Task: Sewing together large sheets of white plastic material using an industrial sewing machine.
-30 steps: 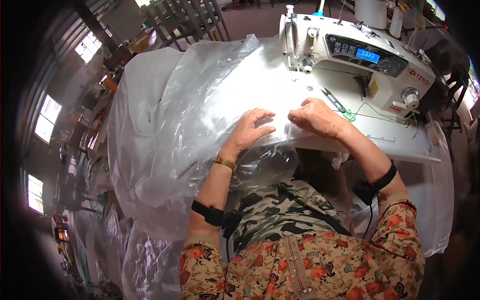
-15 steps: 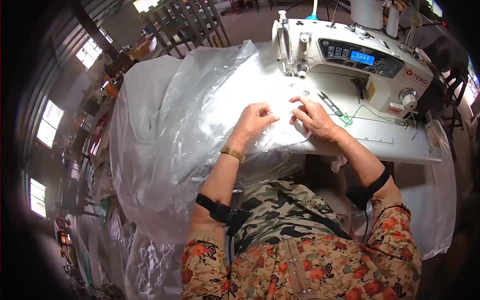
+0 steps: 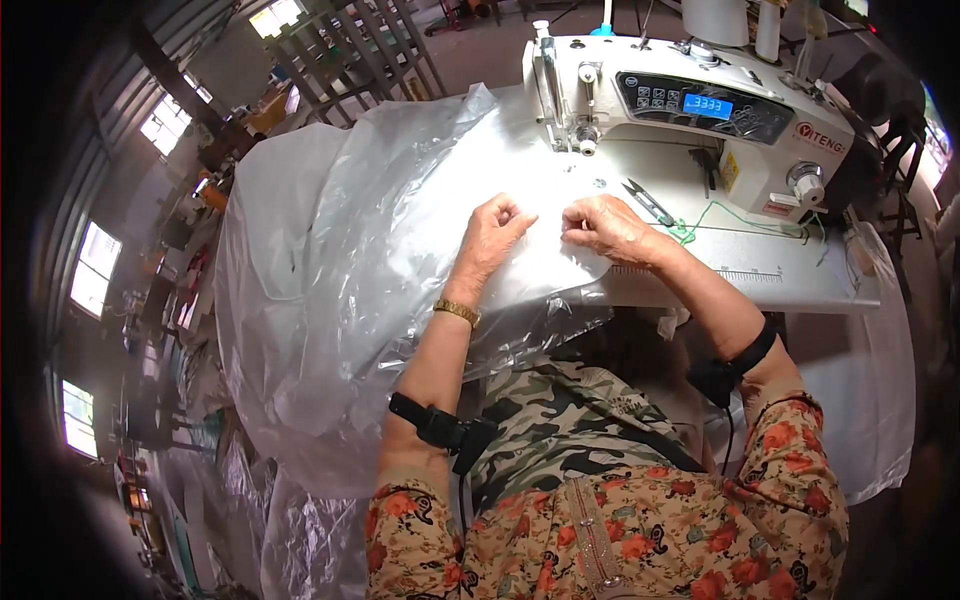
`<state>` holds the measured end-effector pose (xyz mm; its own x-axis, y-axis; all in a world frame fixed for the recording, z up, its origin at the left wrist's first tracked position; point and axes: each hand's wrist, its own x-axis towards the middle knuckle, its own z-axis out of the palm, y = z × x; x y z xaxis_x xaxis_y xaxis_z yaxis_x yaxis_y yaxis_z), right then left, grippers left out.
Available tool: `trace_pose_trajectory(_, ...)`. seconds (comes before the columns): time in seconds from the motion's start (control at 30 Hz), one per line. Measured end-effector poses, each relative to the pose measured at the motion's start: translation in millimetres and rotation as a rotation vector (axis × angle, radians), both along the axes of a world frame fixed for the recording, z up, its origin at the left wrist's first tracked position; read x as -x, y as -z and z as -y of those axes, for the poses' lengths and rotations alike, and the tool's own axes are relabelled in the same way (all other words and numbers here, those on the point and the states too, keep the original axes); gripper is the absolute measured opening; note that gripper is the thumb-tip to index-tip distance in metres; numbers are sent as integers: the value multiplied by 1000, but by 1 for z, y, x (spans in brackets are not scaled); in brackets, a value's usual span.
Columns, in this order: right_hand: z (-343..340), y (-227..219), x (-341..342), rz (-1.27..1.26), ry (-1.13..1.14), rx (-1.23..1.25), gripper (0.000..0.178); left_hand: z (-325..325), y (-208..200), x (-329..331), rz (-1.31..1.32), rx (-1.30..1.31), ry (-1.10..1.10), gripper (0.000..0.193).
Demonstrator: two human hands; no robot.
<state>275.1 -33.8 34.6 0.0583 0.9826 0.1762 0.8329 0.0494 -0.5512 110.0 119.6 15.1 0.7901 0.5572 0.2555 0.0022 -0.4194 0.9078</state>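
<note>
A large translucent plastic sheet [image 3: 335, 215] drapes over the sewing table and down its left side, glaring white under the lamp. Over its bright part my left hand [image 3: 489, 238] is closed, thumb against curled fingers; glare hides what the tips hold, if anything. My right hand [image 3: 610, 230] faces it a short gap away, fingers drawn together in a pinch whose content I cannot make out. Just beyond both hands stands the needle end of a white sewing machine [image 3: 590, 90]. Dark thread snips [image 3: 650, 203] lie on the tabletop beyond my right hand.
Green thread [image 3: 700, 222] lies tangled near the snips. A small round metal piece [image 3: 599, 183] rests by the needle area. The table's front edge carries a ruler scale [image 3: 750, 274]. White thread cones [image 3: 715, 20] stand behind the machine, and a slatted rack [image 3: 355, 55] stands at the far left.
My right hand's fingers have drawn together from a more spread pose, and it has shifted slightly left. The left hand has moved a little left and up. The whole view has shifted slightly.
</note>
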Motion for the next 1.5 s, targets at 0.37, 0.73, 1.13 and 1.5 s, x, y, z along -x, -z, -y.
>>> trace_pose_trajectory(0.37, -17, 28, -5, 210, 218, -298, 13, 3, 6, -4, 113, -172, 70, 9)
trace_pose_trajectory(0.73, -19, 40, -14, 360, 271, -371, 17, 33, 7, 0, -15, -374, 135, 17)
trace_pose_trajectory(1.13, -3, 32, -10, 182, 353, -304, 21, 57, 13, -11, -73, -751, 25, 13)
trace_pose_trajectory(1.5, 53, 41, 23, 150, 449, -249, 26, 54, 26, -10, 94, -833, 109, 10)
